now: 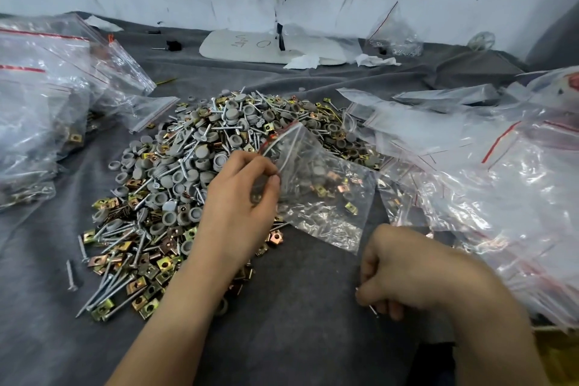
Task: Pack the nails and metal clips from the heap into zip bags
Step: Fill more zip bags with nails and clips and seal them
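Right hand (pixel 401 276): nearest the lens, low over the cloth, fingers curled into a fist. A thin metal tip pokes out beneath them, so it probably grips a few nails, though the count is hidden.
Left hand (pixel 241 194): thumb and forefinger pinch one lip of the bag's mouth and lift it, so the opening gapes for loading.
Zip bag (pixel 322 197): small and clear with a red seal line, held tilted over the near edge of the heap. Brass-coloured clips and grey caps show through its film.
Heap (pixel 175 172): long nails, square metal clips and round grey caps all mixed, directly under and beyond the left hand, within easy reach.
Packed bags (pixel 40 110): stacked at far left, kept apart from the loose stock.
Bag pile (pixel 501 172): clear red-sealed zip bags heaped on the right, near the right hand for quick picking.
Grey cloth (pixel 297 307): spread under everything; I judge it keeps parts from rolling.
Step in hand: feeding the gripped pieces into the held-open bag.
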`<state>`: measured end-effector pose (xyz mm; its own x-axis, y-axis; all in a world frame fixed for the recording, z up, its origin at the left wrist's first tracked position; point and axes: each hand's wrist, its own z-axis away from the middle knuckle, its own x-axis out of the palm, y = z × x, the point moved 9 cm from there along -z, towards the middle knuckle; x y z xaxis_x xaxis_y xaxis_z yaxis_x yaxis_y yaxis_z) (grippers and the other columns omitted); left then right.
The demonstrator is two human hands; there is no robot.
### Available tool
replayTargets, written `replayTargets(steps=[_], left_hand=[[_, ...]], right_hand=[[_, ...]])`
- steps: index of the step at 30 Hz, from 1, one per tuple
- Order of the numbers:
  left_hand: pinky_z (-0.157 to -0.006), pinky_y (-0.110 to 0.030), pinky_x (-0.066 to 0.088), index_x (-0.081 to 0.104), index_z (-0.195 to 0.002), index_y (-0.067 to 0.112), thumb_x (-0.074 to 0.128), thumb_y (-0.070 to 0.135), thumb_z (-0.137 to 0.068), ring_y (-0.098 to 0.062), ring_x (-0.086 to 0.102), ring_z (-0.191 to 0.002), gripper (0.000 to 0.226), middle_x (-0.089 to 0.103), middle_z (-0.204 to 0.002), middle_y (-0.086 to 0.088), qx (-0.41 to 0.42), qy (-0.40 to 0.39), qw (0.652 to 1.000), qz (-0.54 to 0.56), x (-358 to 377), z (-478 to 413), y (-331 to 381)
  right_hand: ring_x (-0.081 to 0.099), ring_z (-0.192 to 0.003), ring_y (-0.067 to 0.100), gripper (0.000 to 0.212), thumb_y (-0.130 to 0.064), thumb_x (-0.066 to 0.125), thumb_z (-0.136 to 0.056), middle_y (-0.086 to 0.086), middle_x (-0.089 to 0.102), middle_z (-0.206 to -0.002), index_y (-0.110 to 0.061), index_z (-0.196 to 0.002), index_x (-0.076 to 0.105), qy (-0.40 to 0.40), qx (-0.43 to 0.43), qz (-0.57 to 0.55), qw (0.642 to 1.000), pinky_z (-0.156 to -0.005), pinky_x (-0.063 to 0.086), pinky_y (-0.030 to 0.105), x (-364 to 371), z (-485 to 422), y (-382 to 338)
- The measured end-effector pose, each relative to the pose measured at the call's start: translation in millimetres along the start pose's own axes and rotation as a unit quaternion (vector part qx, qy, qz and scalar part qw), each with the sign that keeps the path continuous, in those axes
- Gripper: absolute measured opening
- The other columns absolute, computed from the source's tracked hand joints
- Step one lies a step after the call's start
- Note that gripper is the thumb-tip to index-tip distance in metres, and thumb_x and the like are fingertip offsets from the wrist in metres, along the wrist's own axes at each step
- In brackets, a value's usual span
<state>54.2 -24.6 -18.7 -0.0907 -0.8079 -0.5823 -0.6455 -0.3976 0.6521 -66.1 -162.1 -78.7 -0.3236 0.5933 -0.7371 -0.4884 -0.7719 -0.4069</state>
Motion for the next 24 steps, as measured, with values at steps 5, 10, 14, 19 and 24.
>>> replayTargets(steps=[5, 10, 14, 19, 24], left_hand=[[-0.086, -0.001, 0.032, 0.068, -0.09, 0.01, 0.061, 0.012, -0.09, -0.011, 0.053, -0.1, 0.007, 0.053, -0.113, -0.004, 0.038, -0.011, 0.999, -0.007, 1.9, 2.6, 12.1], [-0.105, -0.031, 0.036, 0.068, -0.09, 0.015, 0.059, 0.024, -0.09, -0.022, 0.042, -0.128, 0.013, 0.042, -0.135, -0.011, 0.09, -0.075, 0.993, -0.005, 10.6, 9.0, 34.7], [-0.106, -0.024, 0.035, 0.07, -0.089, 0.011, 0.052, 0.024, -0.086, -0.017, 0.042, -0.131, 0.022, 0.044, -0.134, -0.009, 0.164, -0.126, 0.978, 0.043, 7.3, 14.1, 61.6], [-0.094, -0.023, 0.042, 0.064, -0.078, 0.013, 0.05, 0.022, -0.085, -0.011, 0.055, -0.114, 0.018, 0.057, -0.119, -0.003, 0.175, -0.078, 0.975, 0.115, -23.3, 10.6, 74.5], [-0.071, -0.032, 0.049, 0.059, -0.081, 0.021, 0.05, 0.032, -0.085, -0.014, 0.061, -0.087, 0.014, 0.064, -0.09, 0.005, 0.081, -0.013, 0.974, 0.21, -59.8, -2.2, 38.4]], right_hand=[[0.052, -0.05, 0.003, 0.01, -0.023, 0.069, -0.071, -0.006, 0.061, -0.057, -0.017, -0.066, 0.062, 0.148, -0.195, -0.18, 0.953, -0.052, 0.042, 0.022, -42.3, 20.7, -41.1], [0.051, -0.06, 0.004, 0.006, -0.019, 0.064, -0.075, -0.007, 0.058, -0.065, -0.021, -0.072, 0.06, 0.412, -0.365, -0.244, 0.798, -0.055, 0.039, 0.011, -89.4, 78.3, -66.4], [0.048, -0.11, 0.018, 0.006, -0.02, 0.067, -0.077, -0.007, 0.062, -0.1, -0.021, -0.079, 0.062, 0.537, -0.304, -0.095, 0.781, -0.092, 0.035, 0.016, -93.7, 79.0, -76.8], [0.036, -0.134, 0.008, 0.011, -0.044, 0.067, -0.078, -0.012, 0.052, -0.132, -0.037, -0.086, 0.066, 0.493, -0.306, -0.211, 0.787, -0.108, 0.032, 0.023, -95.6, 72.9, -63.2], [0.063, -0.089, -0.002, 0.007, -0.027, 0.063, -0.088, -0.011, 0.07, -0.092, -0.029, -0.084, 0.068, 0.512, -0.277, -0.381, 0.718, -0.073, 0.045, 0.008, -101.9, 61.7, -29.0]])
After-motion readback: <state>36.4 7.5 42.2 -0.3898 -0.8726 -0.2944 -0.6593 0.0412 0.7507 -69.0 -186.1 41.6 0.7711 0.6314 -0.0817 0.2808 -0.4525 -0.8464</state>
